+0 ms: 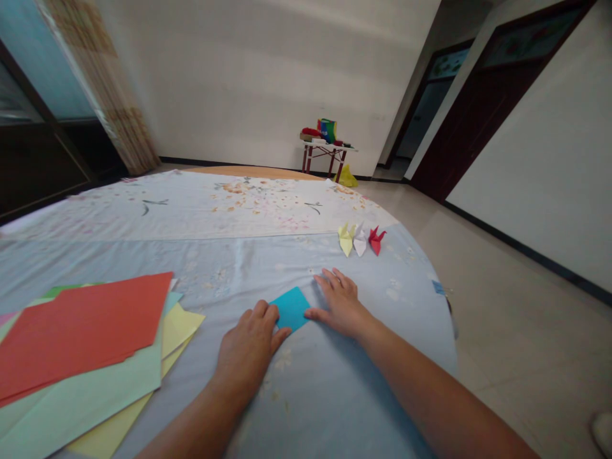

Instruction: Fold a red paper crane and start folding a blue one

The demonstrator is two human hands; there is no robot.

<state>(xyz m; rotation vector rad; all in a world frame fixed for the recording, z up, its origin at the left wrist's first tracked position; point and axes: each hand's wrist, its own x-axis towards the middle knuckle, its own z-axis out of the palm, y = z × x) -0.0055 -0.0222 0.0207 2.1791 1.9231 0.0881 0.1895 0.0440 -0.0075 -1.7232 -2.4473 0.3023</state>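
Observation:
A small folded blue paper (291, 308) lies on the pale blue cloth of the round table (335, 395) in front of me. My left hand (250, 344) rests on the paper's near left edge, fingers curled down and pressing it. My right hand (340, 303) lies flat just right of the paper, fingers stretched out on the cloth, thumb touching the paper's right corner. Neither hand lifts the paper.
A stack of coloured sheets, red on top (81, 328), green (81, 398) and yellow (179, 328) below, lies at the left. Three folded paper cranes, yellow (345, 239), white (359, 240) and red (377, 240), stand beyond my right hand. A small table with items (327, 148) stands by the far wall.

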